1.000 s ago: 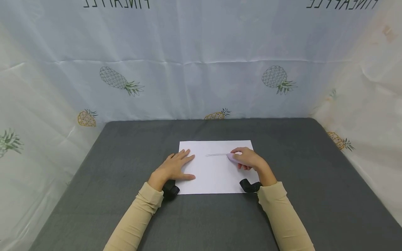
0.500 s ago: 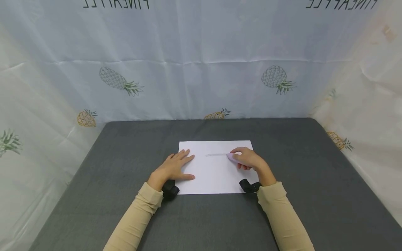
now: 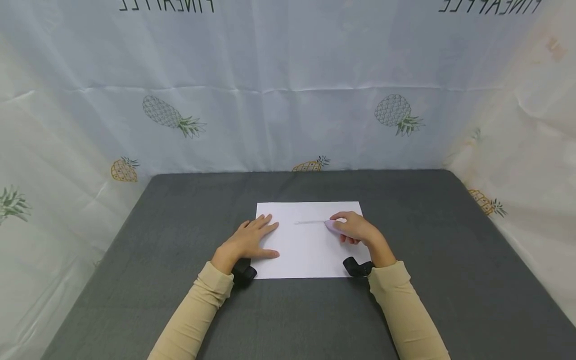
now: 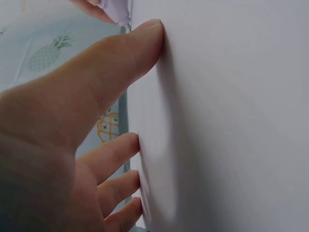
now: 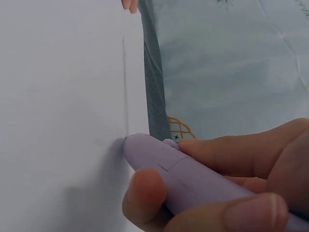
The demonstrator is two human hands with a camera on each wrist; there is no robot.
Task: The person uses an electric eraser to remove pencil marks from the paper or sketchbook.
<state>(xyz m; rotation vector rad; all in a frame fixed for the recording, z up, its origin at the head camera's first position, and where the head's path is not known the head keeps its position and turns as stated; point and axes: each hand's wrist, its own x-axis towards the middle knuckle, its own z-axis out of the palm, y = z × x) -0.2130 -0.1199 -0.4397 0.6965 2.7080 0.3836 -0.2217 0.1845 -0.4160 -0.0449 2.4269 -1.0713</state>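
A white sheet of paper (image 3: 306, 255) lies on the dark grey table. My left hand (image 3: 249, 239) rests on its left side, fingers spread and thumb pointing inward. On the right, my right hand (image 3: 355, 227) grips a thick lilac pen-shaped tool (image 5: 183, 174) with a small side knob, thumb and fingers wrapped around its body. The tool's narrow tip shows in the left wrist view and meets the paper near the far edge. From that tip a thin greyish line (image 5: 125, 92) runs leftward across the sheet, roughly parallel to the far edge.
Black camera mounts sit at both wrists, the left one (image 3: 244, 272) and the right one (image 3: 357, 266) overlapping the paper's near corners. A pineapple-print curtain (image 3: 288, 120) hangs behind and beside the grey table (image 3: 297, 320).
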